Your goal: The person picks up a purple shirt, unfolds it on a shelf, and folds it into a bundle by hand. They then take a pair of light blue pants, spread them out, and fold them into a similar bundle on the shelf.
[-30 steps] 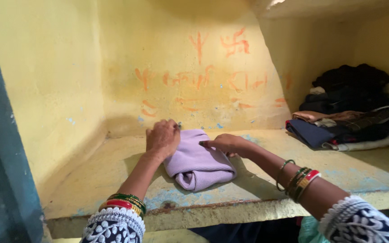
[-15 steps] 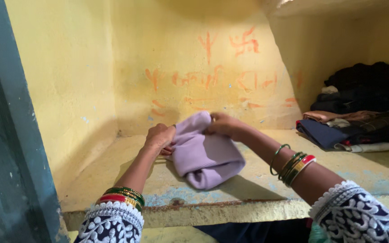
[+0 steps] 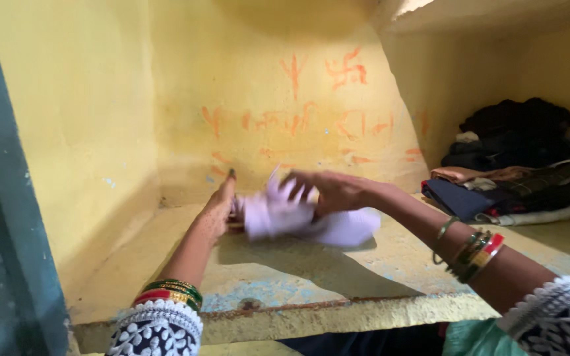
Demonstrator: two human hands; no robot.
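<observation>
Left hand: your left hand (image 3: pixel 218 209) lies at the left edge of the lilac cloth (image 3: pixel 298 214), fingers stretched flat; I cannot tell if the grip pinches it.
Right hand: your right hand (image 3: pixel 335 191) is on top of the cloth, fingers spread, blurred.
Cloth: it sits on the yellow shelf (image 3: pixel 166 277), near the back wall (image 3: pixel 285 86).
Around: a pile of folded clothes (image 3: pixel 512 165) stands at the right, well apart.
In the way: nothing lies between the hands and the cloth.
</observation>
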